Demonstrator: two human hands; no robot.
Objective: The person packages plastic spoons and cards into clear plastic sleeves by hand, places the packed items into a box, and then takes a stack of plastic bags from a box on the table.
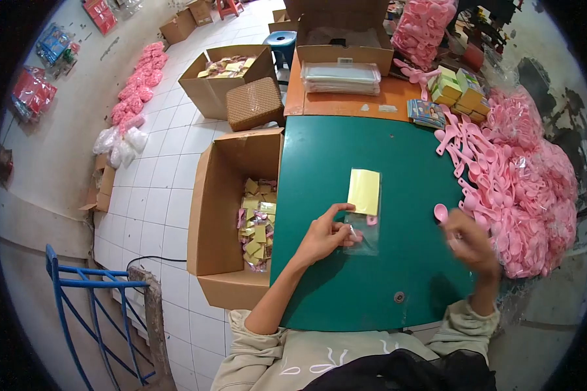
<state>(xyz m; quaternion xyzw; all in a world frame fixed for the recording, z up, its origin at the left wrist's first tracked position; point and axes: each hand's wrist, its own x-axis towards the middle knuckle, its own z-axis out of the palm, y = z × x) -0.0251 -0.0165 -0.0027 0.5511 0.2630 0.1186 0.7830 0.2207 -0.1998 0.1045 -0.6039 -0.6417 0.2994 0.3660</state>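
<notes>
Left hand [323, 236] grips the bag [370, 245], likely light, limp, slippery: hold at card [364, 190]; right hand [471, 244] blurred, grip indeterminable.

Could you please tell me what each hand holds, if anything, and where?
The left hand holds the clear plastic bag by its left edge; whether the blurred right hand holds the pink spoon cannot be told.

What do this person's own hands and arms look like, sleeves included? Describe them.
Both the left hand and the right hand are ungloved, the right one blurred by motion. The pale khaki sleeves are bunched up, leaving the forearms uncovered. No watch or bracelet shows.
</notes>
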